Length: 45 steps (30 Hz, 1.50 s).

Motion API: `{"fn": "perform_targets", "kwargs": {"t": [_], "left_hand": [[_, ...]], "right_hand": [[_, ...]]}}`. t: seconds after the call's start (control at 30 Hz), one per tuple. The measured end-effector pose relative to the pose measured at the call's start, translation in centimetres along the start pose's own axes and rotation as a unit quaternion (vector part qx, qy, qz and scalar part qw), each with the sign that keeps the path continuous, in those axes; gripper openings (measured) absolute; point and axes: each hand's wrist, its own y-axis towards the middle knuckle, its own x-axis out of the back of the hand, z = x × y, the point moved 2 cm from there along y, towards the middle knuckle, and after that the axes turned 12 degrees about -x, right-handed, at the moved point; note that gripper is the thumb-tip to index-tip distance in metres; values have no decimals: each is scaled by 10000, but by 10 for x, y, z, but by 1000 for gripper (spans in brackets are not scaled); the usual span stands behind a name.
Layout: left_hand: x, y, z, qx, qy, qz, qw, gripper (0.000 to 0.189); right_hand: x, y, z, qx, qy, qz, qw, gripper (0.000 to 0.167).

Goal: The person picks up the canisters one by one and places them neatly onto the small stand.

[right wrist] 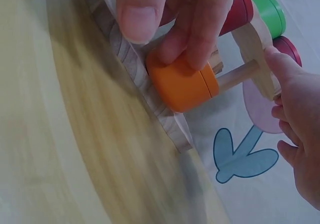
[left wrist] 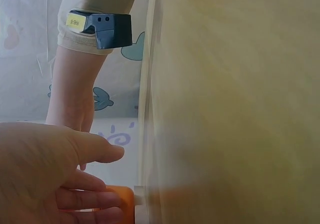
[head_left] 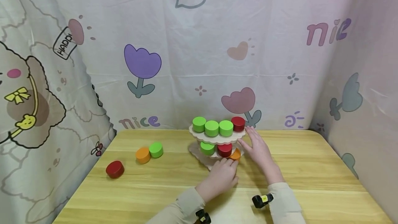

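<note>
The left hand (head_left: 220, 177) is touching an orange piece (right wrist: 182, 88) with its fingertips, thumb standing off; the piece is resting on the tiered stand's (head_left: 197, 155) lowest level. Farther out, the right hand (head_left: 258, 149), thumb parted, is touching the upper tier's edge (head_left: 202, 136), apparently steadying it. Positioning seems under way; the next move is probably calling for seating the piece squarely.

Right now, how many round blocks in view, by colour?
Green blocks: 5
Red blocks: 3
Orange blocks: 2
Visible total: 10; any fully hidden ones not counted.
</note>
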Motion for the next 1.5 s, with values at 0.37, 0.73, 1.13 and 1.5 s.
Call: {"fn": "perform_targets", "kwargs": {"t": [0.37,0.73,1.13,1.5], "left_hand": [[-2,1,-3,81,9,168,9998,58],[10,-16,-1,-122,-36,-115,9999,56],[22,-51,14,-134,-239,-400,9988,52],[27,-92,49,2,-478,-472,9977,45]], "right_hand": [[1,3,-5,70,105,-12,9999,70],[2,2,-3,70,188,61,9998,68],[0,1,-5,4,266,59,9996,66],[-2,2,-6,-77,279,137,9995,68]]}}
